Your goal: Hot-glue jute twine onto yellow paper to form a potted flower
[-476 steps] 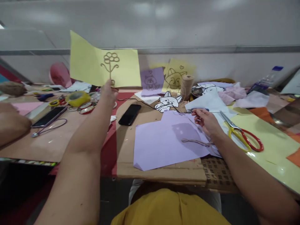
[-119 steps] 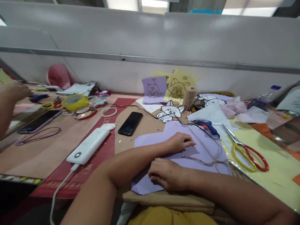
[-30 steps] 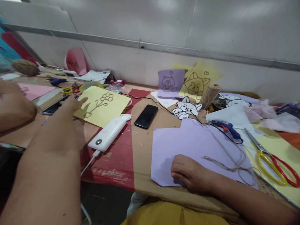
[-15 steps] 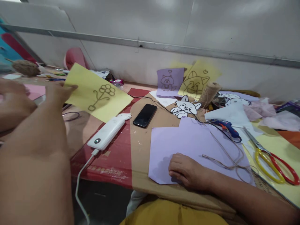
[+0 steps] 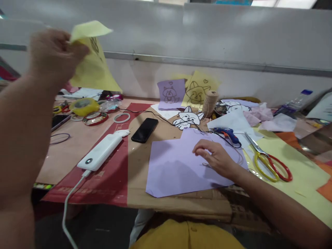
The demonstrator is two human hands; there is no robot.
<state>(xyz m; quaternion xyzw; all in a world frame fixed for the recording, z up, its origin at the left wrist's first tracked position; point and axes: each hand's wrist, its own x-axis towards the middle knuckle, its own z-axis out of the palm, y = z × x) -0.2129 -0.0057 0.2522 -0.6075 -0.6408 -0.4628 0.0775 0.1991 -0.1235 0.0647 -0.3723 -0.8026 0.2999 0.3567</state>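
My left hand (image 5: 58, 52), raised at the upper left, pinches a yellow paper sheet (image 5: 94, 71). Its top bends over, and part of a dark line drawing shows on it. Over a purple paper sheet (image 5: 168, 169) is my right hand (image 5: 216, 157), fingers loosely curved and apart, with nothing seen in them. A bit of brown twine (image 5: 206, 165) shows beside that hand, partly hidden by it. Behind the purple sheet lies a white fox-like paper cutout (image 5: 188, 118). A blue glue gun (image 5: 228, 135) rests at the sheet's right back corner.
A black phone (image 5: 144, 130) and a white power bank (image 5: 101, 152) with its cable lie left of the purple sheet. Scissors (image 5: 267, 162) lie at right. A twine spool (image 5: 209, 103), yellow tape roll (image 5: 84, 106) and water bottle (image 5: 295, 102) stand farther back, before a grey partition (image 5: 233, 34).
My left hand has lifted the yellow sheet up and back, and the sheet now bends. My right hand has risen from the purple paper, its fingers loosening. The view has turned somewhat right.
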